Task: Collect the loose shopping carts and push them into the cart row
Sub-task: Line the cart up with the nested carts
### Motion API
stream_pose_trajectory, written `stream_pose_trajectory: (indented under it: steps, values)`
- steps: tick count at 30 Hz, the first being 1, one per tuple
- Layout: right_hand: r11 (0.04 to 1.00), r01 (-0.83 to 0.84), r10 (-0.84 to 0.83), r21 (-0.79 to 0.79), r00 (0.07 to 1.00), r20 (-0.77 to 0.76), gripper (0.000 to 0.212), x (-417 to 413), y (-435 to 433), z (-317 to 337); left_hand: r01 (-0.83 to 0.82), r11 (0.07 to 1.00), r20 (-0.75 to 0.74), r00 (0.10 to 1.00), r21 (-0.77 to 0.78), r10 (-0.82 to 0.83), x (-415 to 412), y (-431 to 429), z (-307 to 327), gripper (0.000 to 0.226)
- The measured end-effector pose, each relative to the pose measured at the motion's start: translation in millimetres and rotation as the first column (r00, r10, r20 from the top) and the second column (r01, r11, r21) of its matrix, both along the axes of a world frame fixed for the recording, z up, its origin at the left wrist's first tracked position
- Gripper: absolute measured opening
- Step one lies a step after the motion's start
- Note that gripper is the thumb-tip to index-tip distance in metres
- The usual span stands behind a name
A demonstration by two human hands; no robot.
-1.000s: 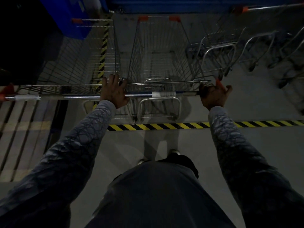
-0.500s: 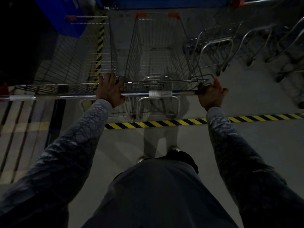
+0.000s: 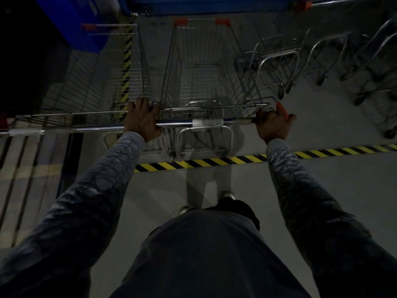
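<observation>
Already the cart (image 3: 202, 67) is held by its handle bar (image 3: 206, 122) — left hand (image 3: 142, 121) & right hand (image 3: 274, 125) each wrapped round it, grip closed. Parked beside another cart (image 3: 90, 82) at left — carts at far right (image 3: 322, 57) appear not yet gathered.

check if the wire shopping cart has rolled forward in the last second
No: the silver wire shopping cart keeps its rear frame just beyond the yellow-black striped floor tape, as before.

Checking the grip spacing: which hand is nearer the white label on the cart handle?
Right. The right hand grips the handle's end beyond the white label; the left hand grips farther away.
</observation>
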State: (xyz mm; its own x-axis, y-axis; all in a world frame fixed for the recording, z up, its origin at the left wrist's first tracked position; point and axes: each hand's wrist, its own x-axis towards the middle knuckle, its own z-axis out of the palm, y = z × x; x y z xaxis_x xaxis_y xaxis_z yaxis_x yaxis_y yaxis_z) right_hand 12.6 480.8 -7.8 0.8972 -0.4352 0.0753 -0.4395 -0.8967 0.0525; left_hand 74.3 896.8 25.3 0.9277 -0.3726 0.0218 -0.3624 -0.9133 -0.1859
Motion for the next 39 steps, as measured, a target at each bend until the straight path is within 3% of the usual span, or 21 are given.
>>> stream_pose_trajectory:
  steps: [4, 9, 18, 25, 30, 33, 39]
  values:
    - [0.998, 0.037, -0.041, 0.042, 0.995, 0.096, 0.061, 0, 6, 8, 0.016, 1.0, -0.011, 1.0, -0.019, -0.016, 3, 3, -1, 0.077]
    - [0.996, 0.035, -0.037, 0.084, 0.999, 0.029, 0.04, -1, 10, 25, -0.016, 1.0, -0.025, 1.0, -0.004, 0.016, 5, 2, -3, 0.077]
    - [0.983, 0.1, -0.113, 0.153, 0.991, 0.076, 0.041, 7, 12, 29, -0.01, 1.0, 0.0, 1.0, -0.023, 0.01, 5, 2, -7, 0.078]
    - [0.987, 0.061, -0.076, 0.151, 0.993, 0.091, 0.031, 14, 7, 28, -0.034, 0.999, 0.01, 0.999, 0.02, 0.034, 5, -4, -6, 0.082]
    - [0.99, 0.025, -0.04, 0.142, 0.994, 0.105, 0.029, 15, 3, 32, 0.09, 0.994, 0.062, 0.994, -0.054, -0.087, -1, -32, 2, 0.075]
    - [0.987, -0.002, -0.017, 0.159, 0.993, 0.121, 0.03, 12, -2, 34, 0.255, 0.962, 0.107, 0.964, -0.099, -0.244, 1, -69, 4, 0.074]
    - [0.983, -0.116, 0.061, 0.142, 0.937, 0.345, 0.025, 9, -43, 26, 0.389, 0.856, 0.146, 0.921, -0.341, -0.361, 18, -181, 8, 0.068]
